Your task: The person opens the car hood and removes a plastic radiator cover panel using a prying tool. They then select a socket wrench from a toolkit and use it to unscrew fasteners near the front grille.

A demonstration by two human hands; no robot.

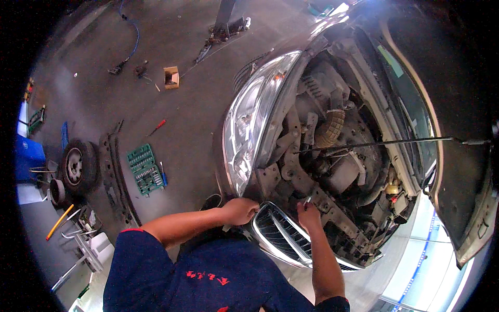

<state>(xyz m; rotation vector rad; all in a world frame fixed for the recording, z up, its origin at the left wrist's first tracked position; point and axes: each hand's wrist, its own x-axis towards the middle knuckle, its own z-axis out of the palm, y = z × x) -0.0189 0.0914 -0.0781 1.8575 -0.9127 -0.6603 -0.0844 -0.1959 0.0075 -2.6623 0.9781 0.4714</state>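
At the front of a car with its hood raised, my left hand (240,211) is closed beside the upper corner of the chrome-framed grille (282,229), just below the headlight (248,122). Whatever its curled fingers grip is hidden. My right hand (309,216) reaches over the grille to the metal front crossmember (332,210), fingers bent together. A small pale, shiny piece (308,199) pokes out at the fingertips, too small to name. Behind the crossmember lies the engine bay, with a ribbed air intake hose (331,128).
A thin prop rod (379,144) crosses the engine bay toward the raised hood (462,130). On the floor to the left are a green socket set (146,170), a red-handled screwdriver (158,127), a long dark bar (118,177), a wheel (79,165) and a small cardboard box (171,77).
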